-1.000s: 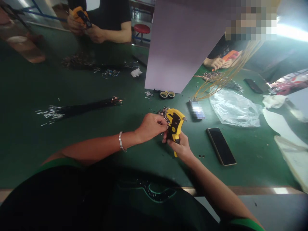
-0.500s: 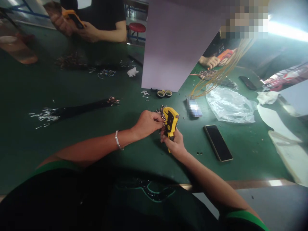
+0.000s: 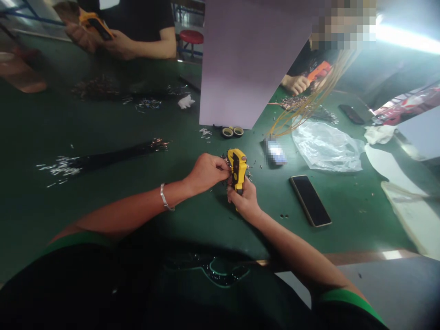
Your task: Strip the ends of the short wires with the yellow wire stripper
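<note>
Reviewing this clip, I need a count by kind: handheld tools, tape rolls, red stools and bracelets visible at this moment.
Handheld tools: 3 (yellow tool in the wearer's right hand, yellow-orange tool and orange tool with co-workers)
Tape rolls: 2
Red stool: 1
Bracelet: 1
Total: 7
</note>
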A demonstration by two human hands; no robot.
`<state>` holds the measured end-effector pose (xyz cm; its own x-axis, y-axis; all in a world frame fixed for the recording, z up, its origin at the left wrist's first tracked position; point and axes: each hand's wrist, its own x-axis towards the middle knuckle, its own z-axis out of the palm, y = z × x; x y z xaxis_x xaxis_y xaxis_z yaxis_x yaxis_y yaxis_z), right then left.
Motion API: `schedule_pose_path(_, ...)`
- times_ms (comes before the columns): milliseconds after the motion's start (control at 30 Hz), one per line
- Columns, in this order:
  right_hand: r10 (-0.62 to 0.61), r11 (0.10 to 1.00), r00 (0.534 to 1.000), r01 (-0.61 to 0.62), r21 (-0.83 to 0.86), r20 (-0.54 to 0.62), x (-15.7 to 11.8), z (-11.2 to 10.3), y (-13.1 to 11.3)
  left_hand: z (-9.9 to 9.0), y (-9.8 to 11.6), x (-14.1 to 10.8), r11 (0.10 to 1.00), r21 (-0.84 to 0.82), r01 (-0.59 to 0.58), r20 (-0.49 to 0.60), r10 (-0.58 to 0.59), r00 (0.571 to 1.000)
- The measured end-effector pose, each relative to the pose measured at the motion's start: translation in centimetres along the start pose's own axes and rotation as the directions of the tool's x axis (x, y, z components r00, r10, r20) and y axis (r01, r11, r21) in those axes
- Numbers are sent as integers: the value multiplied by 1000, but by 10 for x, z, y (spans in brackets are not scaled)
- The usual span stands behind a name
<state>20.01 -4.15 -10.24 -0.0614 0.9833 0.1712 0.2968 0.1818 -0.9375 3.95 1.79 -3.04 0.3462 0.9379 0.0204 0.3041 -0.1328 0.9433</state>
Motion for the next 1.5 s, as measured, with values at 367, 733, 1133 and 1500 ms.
schedule_pose_path(367, -70, 990, 994, 59, -129, -85, 3, 0, -1, -1, -2, 5, 995, -97, 16, 15, -15, 1000)
schedule_pose_path(733, -177, 959, 973, 136, -248, -150, 9, 4, -1, -1, -6, 8, 988, -146, 45, 5, -44, 999)
schedule_pose_path(1133, -74, 984, 989, 53, -168, -126, 12, 5, 2, -8, -5, 12, 987, -127, 103, 36, -99, 994)
schedule_pose_path(1500, 115, 948, 988, -139, 287, 101, 9, -21, -19, -27, 7, 14, 926, -289, 244, 178, -199, 964)
